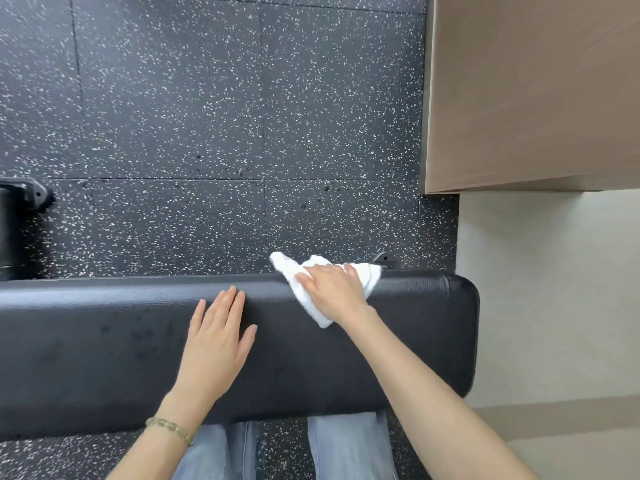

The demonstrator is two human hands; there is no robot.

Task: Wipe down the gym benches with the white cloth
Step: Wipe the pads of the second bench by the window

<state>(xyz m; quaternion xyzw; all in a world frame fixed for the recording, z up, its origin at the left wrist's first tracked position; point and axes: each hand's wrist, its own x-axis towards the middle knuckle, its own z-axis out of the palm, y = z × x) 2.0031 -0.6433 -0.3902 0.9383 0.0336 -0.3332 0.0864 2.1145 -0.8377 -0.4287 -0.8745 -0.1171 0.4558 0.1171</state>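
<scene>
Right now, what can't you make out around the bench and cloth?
- Bench: head view; the left end is cut off by the frame edge, and the legs are hidden under the pad.
- Cloth: the middle is covered by the right hand.
- Pad under the left hand: hidden.
- Black object: cut off at the left edge, unidentifiable.

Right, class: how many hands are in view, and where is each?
2. The left hand lies flat on the bench; the right hand presses the cloth at its far edge. Neither is hidden.
</scene>
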